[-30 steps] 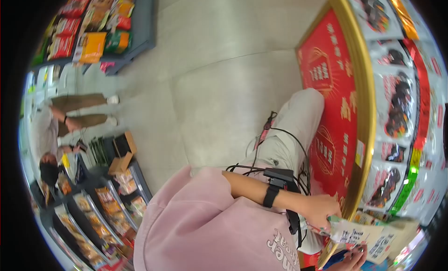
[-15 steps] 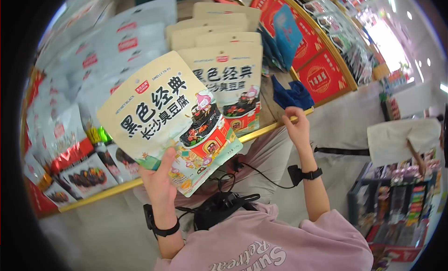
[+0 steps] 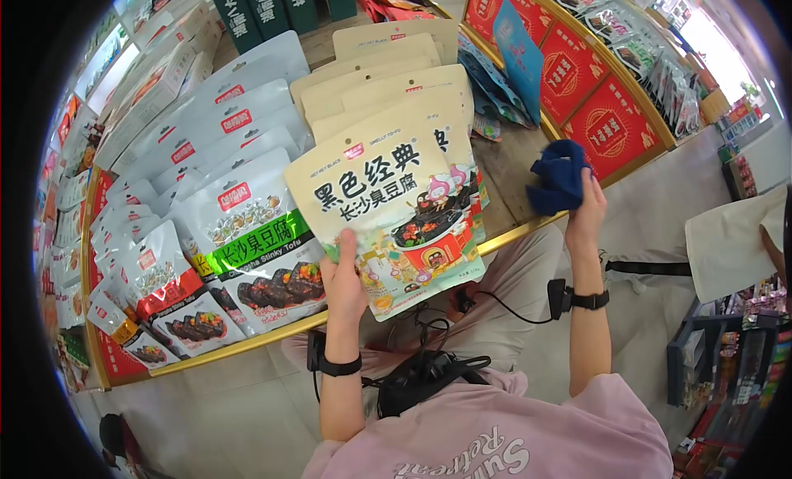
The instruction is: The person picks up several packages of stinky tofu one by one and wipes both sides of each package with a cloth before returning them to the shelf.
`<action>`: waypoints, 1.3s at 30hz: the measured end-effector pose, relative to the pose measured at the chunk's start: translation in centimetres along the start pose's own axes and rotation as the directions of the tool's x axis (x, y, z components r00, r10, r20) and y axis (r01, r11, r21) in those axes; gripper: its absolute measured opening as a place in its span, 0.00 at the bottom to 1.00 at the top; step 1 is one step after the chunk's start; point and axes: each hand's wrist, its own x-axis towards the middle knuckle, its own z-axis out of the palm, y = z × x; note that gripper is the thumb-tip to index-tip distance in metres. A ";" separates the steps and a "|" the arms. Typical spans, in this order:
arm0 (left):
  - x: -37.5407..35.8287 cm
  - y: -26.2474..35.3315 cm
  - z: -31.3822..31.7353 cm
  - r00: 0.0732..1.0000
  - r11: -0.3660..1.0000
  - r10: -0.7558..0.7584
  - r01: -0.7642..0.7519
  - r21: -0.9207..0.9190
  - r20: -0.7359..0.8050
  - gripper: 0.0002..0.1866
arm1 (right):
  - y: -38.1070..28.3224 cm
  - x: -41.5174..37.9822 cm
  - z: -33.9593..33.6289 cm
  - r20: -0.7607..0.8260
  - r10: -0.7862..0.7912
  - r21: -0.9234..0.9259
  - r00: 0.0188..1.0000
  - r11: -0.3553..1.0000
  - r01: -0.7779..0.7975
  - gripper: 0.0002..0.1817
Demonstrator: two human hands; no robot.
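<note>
My left hand [image 3: 346,283] is closed on the lower left edge of a beige stinky tofu pouch [image 3: 375,178], thumb across its front. The pouch tilts slightly and overlaps the front of a row of matching beige pouches [image 3: 388,62] on the display shelf. At the shelf's right front, my right hand [image 3: 587,212] grips a bunched dark blue cloth [image 3: 557,178]. Some of its fingers are hidden behind the cloth.
Grey-white pouches [image 3: 239,132] stand in rows to the left. A gold rim [image 3: 511,234] edges the wooden shelf. Blue packets [image 3: 520,54] lean behind the cloth, beside red panels [image 3: 606,128]. Dark green boxes [image 3: 264,17] stand at the back. A cable [image 3: 516,311] runs to the right wristband.
The held pouch has come more upright and shifted right, against the beige row. My right hand, earlier at the gold rim by the cloth, now has the cloth in its grasp, farther right.
</note>
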 end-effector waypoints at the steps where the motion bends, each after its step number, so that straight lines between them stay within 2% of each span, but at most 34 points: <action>1: 0.1 0.0 0.1 1.000 1.000 -0.018 0.018 -0.015 0.017 0.20 | -1.0 -1.2 0.2 0.006 0.003 0.002 1.000 1.000 -0.003 0.20; 3: 0.1 -0.1 -0.3 1.000 1.000 -0.017 0.017 0.006 0.003 0.21 | -2.3 -3.5 0.2 0.136 0.020 0.208 0.991 0.977 -0.048 0.25; 4: 0.2 -0.3 -0.7 0.998 0.997 -0.068 0.069 -0.025 0.008 0.22 | -2.5 -4.8 0.0 0.226 0.004 0.179 0.974 0.983 -0.046 0.28; 5: 0.2 -0.2 -1.0 0.993 0.991 -0.119 0.119 -0.054 0.015 0.24 | -2.7 -6.3 0.2 0.234 0.001 0.187 0.972 0.981 -0.046 0.28; 7: -0.2 0.3 -0.2 0.996 0.996 -0.089 0.089 -0.030 -0.005 0.24 | -2.4 -9.9 2.0 0.418 0.001 0.188 0.909 0.978 -0.088 0.25; 8: -0.2 0.2 -0.4 0.995 0.994 -0.089 0.091 -0.054 0.046 0.26 | -1.3 -11.6 3.8 0.483 -0.204 0.104 0.852 0.979 0.175 0.23; 9: -0.1 0.1 -0.5 0.991 0.993 -0.086 0.094 -0.078 0.100 0.27 | -0.1 -13.4 6.0 0.556 -0.384 0.042 0.738 0.899 0.436 0.21; 10: 0.1 0.0 -0.7 0.991 0.997 -0.071 0.074 -0.016 0.117 0.29 | 0.6 -14.8 7.8 0.688 -0.431 -0.061 0.584 0.767 0.639 0.22; 11: -0.2 0.4 -0.4 0.985 0.995 -0.098 0.100 -0.007 0.142 0.32 | 1.3 -16.0 9.6 0.808 -0.416 -0.122 0.417 0.575 0.809 0.23; 13: 0.9 -1.1 -2.6 0.961 0.981 -0.162 0.181 -0.067 0.223 0.35 | 1.7 -18.3 13.8 0.948 -0.193 -0.168 0.254 0.376 0.911 0.27; 14: 0.8 -1.1 -2.7 0.960 0.989 -0.088 0.116 -0.091 0.265 0.39 | 2.6 -18.9 14.8 0.950 -0.193 -0.177 0.247 0.322 0.930 0.28; 15: 0.6 -0.9 -2.7 0.960 0.990 -0.081 0.109 -0.091 0.267 0.39 | 3.2 -19.1 15.6 0.951 -0.195 -0.184 0.240 0.267 0.946 0.28; 17: 0.3 -0.1 -2.0 0.963 0.971 -0.104 0.152 -0.183 0.250 0.40 | 3.3 -18.3 16.8 0.945 -0.239 -0.164 0.225 0.248 0.955 0.29; 18: 0.1 0.1 -1.8 0.971 0.994 -0.066 0.085 -0.072 0.229 0.41 | 3.2 -17.7 17.4 0.942 -0.224 -0.200 0.251 0.229 0.953 0.29; 19: -0.2 0.3 -1.5 0.974 0.998 -0.027 0.039 -0.047 0.227 0.42 | 3.1 -17.0 18.1 0.936 -0.209 -0.238 0.282 0.210 0.948 0.29; 21: -0.2 0.1 -0.9 0.983 0.991 -0.083 0.099 -0.092 0.166 0.41 | 2.7 -15.2 19.7 0.909 -0.260 -0.289 0.327 0.173 0.942 0.33; 22: -0.2 -0.1 -1.4 0.985 0.994 -0.112 0.110 0.021 0.128 0.38 | 2.8 -14.1 20.3 0.890 -0.295 -0.311 0.349 0.168 0.935 0.35; 23: 0.2 -1.2 -2.4 0.989 0.964 0.021 -0.060 0.260 0.150 0.35 | 3.0 -13.0 21.0 0.869 -0.329 -0.334 0.370 0.164 0.928 0.37; 25: 0.1 -1.2 -1.9 0.997 0.979 -0.047 0.035 0.202 0.056 0.30 | 3.4 -11.0 21.9 0.853 -0.322 -0.394 0.411 0.119 0.911 0.41; 27: -0.5 0.6 -0.2 0.993 0.989 -0.078 0.066 0.134 0.085 0.28 | 4.1 -9.3 22.2 0.833 -0.344 -0.448 0.433 0.038 0.893 0.42; 31: -0.1 -0.4 -0.8 0.994 0.987 -0.051 0.035 0.159 0.100 0.29 | 4.6 -6.2 20.7 0.832 -0.310 -0.497 0.461 -0.045 0.867 0.42; 33: -0.2 -0.4 -1.0 0.992 0.986 -0.061 0.043 0.161 0.109 0.30 | 4.1 -5.7 19.0 0.825 -0.307 -0.514 0.474 -0.059 0.856 0.43; 35: -0.1 -0.4 -0.9 0.992 0.963 -0.010 -0.025 0.270 0.128 0.31 | 4.2 -6.5 17.4 0.825 -0.286 -0.527 0.486 -0.082 0.846 0.43; 37: -0.1 0.0 -0.8 0.987 0.972 -0.051 0.015 0.236 0.149 0.30 | 4.4 -7.8 15.5 0.815 -0.302 -0.545 0.495 -0.107 0.832 0.43; 39: 0.0 0.3 -0.4 0.991 0.982 -0.044 0.018 0.191 0.130 0.29 | 3.4 -10.6 14.5 0.817 -0.211 -0.556 0.537 -0.040 0.830 0.42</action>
